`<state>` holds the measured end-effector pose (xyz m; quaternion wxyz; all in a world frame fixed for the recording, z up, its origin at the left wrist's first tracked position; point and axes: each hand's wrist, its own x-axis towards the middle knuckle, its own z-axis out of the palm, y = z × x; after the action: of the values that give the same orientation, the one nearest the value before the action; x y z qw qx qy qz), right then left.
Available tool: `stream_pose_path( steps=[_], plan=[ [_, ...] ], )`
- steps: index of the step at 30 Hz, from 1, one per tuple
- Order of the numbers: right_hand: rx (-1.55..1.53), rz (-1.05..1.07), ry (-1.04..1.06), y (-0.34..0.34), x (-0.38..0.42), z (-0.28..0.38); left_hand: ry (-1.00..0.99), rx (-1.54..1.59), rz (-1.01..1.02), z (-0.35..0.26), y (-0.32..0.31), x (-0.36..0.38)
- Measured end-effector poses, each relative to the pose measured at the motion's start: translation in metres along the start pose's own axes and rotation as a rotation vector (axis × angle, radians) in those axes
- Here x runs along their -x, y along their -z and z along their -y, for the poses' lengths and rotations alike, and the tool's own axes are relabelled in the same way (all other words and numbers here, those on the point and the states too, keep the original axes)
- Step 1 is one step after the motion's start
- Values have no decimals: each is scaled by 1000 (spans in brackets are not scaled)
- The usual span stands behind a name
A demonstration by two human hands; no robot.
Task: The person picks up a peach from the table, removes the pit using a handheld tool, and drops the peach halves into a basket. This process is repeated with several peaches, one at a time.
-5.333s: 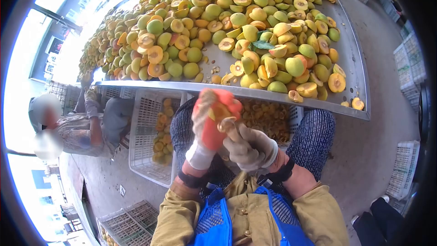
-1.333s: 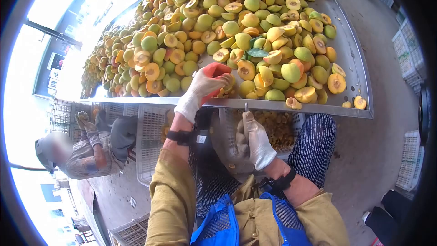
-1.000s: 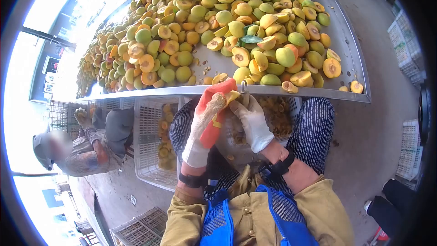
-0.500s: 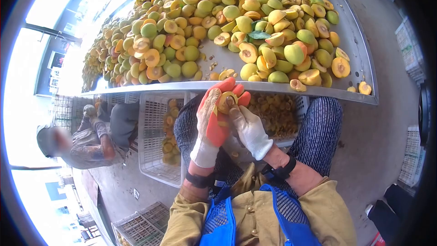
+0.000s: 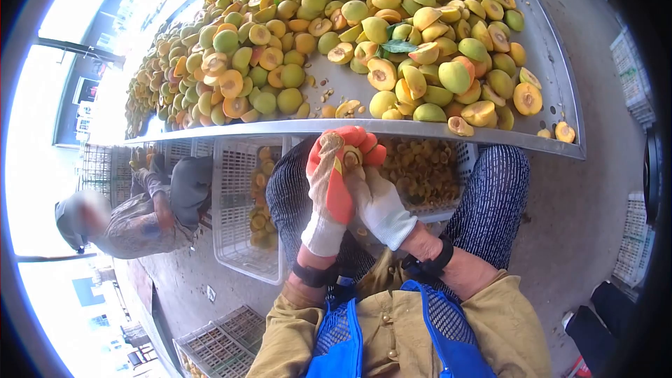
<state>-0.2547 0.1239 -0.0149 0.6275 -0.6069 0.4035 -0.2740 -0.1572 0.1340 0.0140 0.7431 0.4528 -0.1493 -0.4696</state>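
My left hand (image 5: 329, 182), in a white knit glove with an orange-red coated palm, is closed around a yellow-green peach half (image 5: 351, 159) just below the table's near edge. My right hand (image 5: 379, 204), in a whitish glove, presses its thumb and fingers against the cut side of that fruit. Whether a small tool or a pit sits between the right fingers is hidden. Beyond both hands, a large heap of whole-looking and halved peaches (image 5: 455, 77) covers much of the metal table (image 5: 336, 94), with loose pits and scraps near its edge.
Under the table stand a white plastic crate (image 5: 231, 238) of fruit pieces and another container of cut fruit (image 5: 423, 171) between my knees. A person (image 5: 140, 220) sits at the left. Stacked crates (image 5: 633, 238) line the right; another crate (image 5: 224, 339) is at lower left.
The fingers of both hands have closed in more around the peach half, covering more of its cut face. The seated person's hands have shifted slightly.
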Motion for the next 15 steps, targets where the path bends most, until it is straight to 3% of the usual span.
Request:
stream_pose_path(
  steps=[7,9,11,13,14,15],
  plan=[
    [11,97,183,-2,1,-22,16,-81,-8,-2,3,6],
    [50,127,271,-1,1,-26,22,-79,81,-2,11,6],
    [-249,137,329,-7,1,-22,33,-112,155,-7,15,4],
    [-649,404,63,3,-4,-16,34,-178,216,-16,15,5],
    [-885,657,-265,25,-1,-9,54,-203,267,-19,16,4],
    [-1102,901,-617,40,1,1,-66,-307,379,-21,17,-4]
  ],
)
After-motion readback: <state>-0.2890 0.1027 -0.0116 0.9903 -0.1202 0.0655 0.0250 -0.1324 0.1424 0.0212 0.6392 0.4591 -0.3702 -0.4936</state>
